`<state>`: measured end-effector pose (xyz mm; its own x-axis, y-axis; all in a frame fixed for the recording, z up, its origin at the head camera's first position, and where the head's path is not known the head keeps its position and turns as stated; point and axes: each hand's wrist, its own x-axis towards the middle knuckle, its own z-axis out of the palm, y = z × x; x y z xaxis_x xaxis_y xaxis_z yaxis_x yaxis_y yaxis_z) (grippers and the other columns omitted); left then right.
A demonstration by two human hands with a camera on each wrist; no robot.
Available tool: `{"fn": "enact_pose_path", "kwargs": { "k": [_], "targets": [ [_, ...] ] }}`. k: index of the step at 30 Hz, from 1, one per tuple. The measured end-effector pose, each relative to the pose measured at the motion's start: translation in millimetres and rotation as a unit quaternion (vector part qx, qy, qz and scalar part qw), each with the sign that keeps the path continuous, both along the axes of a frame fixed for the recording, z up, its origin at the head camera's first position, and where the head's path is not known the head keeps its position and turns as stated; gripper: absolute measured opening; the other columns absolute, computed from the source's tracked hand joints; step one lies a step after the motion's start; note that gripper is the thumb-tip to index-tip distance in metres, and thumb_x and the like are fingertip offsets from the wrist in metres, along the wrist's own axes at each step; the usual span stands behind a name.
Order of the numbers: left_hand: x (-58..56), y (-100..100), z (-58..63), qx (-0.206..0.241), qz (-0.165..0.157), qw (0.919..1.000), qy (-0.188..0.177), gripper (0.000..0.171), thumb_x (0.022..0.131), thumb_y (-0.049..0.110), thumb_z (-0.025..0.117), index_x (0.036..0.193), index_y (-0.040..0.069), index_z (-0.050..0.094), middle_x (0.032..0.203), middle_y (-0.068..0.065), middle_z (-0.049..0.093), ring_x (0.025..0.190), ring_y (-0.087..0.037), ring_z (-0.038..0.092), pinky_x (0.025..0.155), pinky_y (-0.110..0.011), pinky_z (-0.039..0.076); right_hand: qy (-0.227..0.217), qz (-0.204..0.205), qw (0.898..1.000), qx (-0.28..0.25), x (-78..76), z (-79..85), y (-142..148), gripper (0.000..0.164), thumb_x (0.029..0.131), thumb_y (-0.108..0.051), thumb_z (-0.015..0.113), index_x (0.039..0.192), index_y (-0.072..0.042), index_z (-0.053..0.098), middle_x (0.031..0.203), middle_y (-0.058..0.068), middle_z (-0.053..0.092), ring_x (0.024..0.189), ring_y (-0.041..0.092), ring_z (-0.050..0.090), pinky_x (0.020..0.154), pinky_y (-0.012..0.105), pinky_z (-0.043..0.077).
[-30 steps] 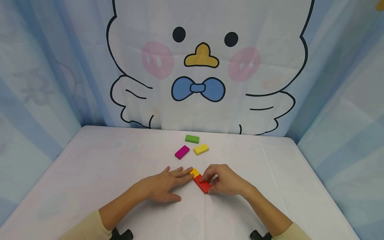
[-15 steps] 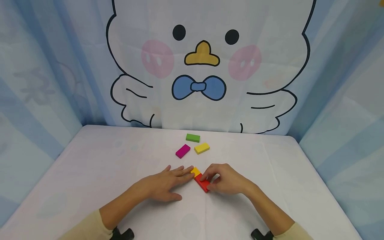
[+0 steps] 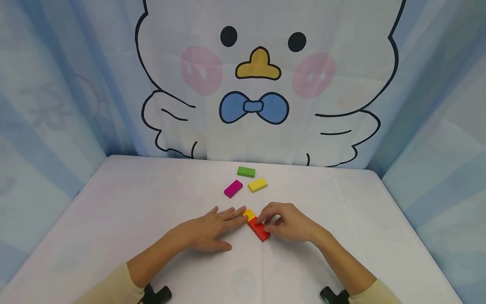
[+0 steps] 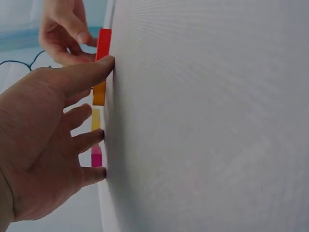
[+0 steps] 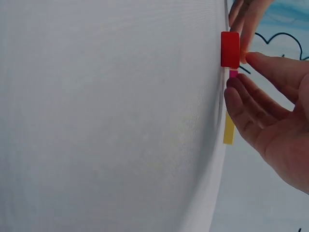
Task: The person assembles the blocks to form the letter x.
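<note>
A red block and an orange-yellow block lie end to end on the white table, slanting down to the right. My left hand is spread flat, palm down, with its fingertips at the left side of the orange-yellow block. Over the red block from the right is my right hand, its fingers loosely bent with tips at the block. In the right wrist view its thumb stands slightly off the top of the red block. The left wrist view shows the left thumb overlapping the red block.
Farther back lie a magenta block, a yellow block and a green block. Behind the table hangs a pale blue curtain with a cartoon chick on it.
The right thumb has risen from the near end of the red block and now hovers above it. The left hand keeps its pose; the whole head view has shifted slightly.
</note>
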<state>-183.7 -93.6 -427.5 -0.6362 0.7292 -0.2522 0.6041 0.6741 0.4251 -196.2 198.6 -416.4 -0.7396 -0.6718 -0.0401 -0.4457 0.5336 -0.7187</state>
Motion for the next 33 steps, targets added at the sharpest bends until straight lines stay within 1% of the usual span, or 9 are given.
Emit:
{"fn": "enact_pose_path", "kwargs": {
  "k": [4,8,11,15,18,21,23,30,33],
  "targets": [
    [-2.3,-2,1.2,0.011,0.001,0.9999,-0.005,0.077,0.097,0.033,0.074,0.164,0.030,0.034,0.176,0.007,0.016,0.160,-0.023,0.026,0.126,-0.065,0.019,0.028,0.015,0.999,0.020,-0.1,2.4,1,0.029,0.100,-0.004,0.064,0.121,-0.019,0.075,0.124,-0.005,0.069,0.110,0.018,0.065,0.091,0.031,0.059],
    [-5.3,-5,3.9,0.032,0.009,0.9993,-0.016,0.070,0.099,0.029,0.072,0.161,0.029,0.041,0.174,0.003,0.023,0.157,-0.022,0.034,0.127,-0.061,0.022,0.042,0.029,0.997,0.057,0.0,5.1,2,0.036,0.101,-0.005,0.062,0.132,-0.022,0.071,0.138,-0.005,0.063,0.129,0.019,0.059,0.107,0.044,0.054],
    [-8.0,-8,5.1,0.040,0.014,0.9990,-0.013,0.065,0.099,0.028,0.072,0.159,0.027,0.046,0.172,0.001,0.031,0.155,-0.024,0.038,0.126,-0.057,0.029,0.035,0.041,0.995,0.084,0.6,5.8,2,0.043,0.102,-0.007,0.062,0.141,-0.024,0.066,0.151,-0.003,0.056,0.143,0.024,0.051,0.116,0.053,0.046],
    [-12.1,-11,4.3,0.042,0.016,0.9990,0.000,0.060,0.100,0.029,0.071,0.156,0.027,0.050,0.167,0.001,0.040,0.152,-0.025,0.042,0.120,-0.051,0.041,0.026,0.065,0.991,0.112,1.8,4.2,2,0.051,0.104,-0.008,0.060,0.152,-0.026,0.056,0.165,-0.005,0.042,0.154,0.026,0.038,0.120,0.054,0.040],
    [-15.3,-13,3.3,0.052,0.015,0.9984,0.012,0.058,0.100,0.028,0.070,0.155,0.025,0.052,0.163,-0.001,0.046,0.149,-0.026,0.046,0.116,-0.049,0.046,0.030,0.080,0.989,0.121,2.3,2.4,3,0.054,0.105,-0.008,0.058,0.156,-0.026,0.050,0.169,-0.007,0.036,0.158,0.028,0.031,0.122,0.055,0.036],
    [-18.5,-17,2.7,0.069,0.015,0.9973,0.023,0.056,0.100,0.025,0.070,0.154,0.021,0.053,0.159,-0.003,0.051,0.147,-0.027,0.049,0.115,-0.050,0.047,0.036,0.088,0.988,0.124,2.1,0.7,3,0.056,0.106,-0.009,0.056,0.159,-0.027,0.046,0.170,-0.007,0.033,0.159,0.031,0.027,0.124,0.057,0.032],
    [-20.2,-18,2.7,0.077,0.020,0.9965,0.027,0.055,0.100,0.024,0.070,0.153,0.020,0.055,0.157,-0.003,0.053,0.146,-0.027,0.050,0.115,-0.051,0.047,0.037,0.091,0.987,0.126,1.9,-0.3,2,0.057,0.107,-0.010,0.056,0.160,-0.028,0.044,0.171,-0.008,0.031,0.160,0.031,0.026,0.124,0.058,0.032],
    [-24.8,-20,4.0,0.089,0.070,0.9929,0.037,0.053,0.098,0.026,0.072,0.149,0.022,0.059,0.153,-0.003,0.056,0.144,-0.028,0.051,0.112,-0.052,0.050,0.031,0.091,0.986,0.138,2.1,-2.9,1,0.058,0.107,-0.013,0.056,0.161,-0.029,0.042,0.171,-0.010,0.031,0.160,0.030,0.026,0.124,0.058,0.031],
    [-28.3,-19,5.0,0.094,0.083,0.9911,0.045,0.052,0.097,0.025,0.073,0.147,0.021,0.060,0.151,-0.005,0.058,0.142,-0.028,0.053,0.111,-0.052,0.050,0.024,0.088,0.985,0.144,3.3,-2.0,0,0.058,0.106,-0.013,0.057,0.161,-0.028,0.042,0.170,-0.010,0.032,0.159,0.028,0.028,0.125,0.058,0.031]
  ]
}}
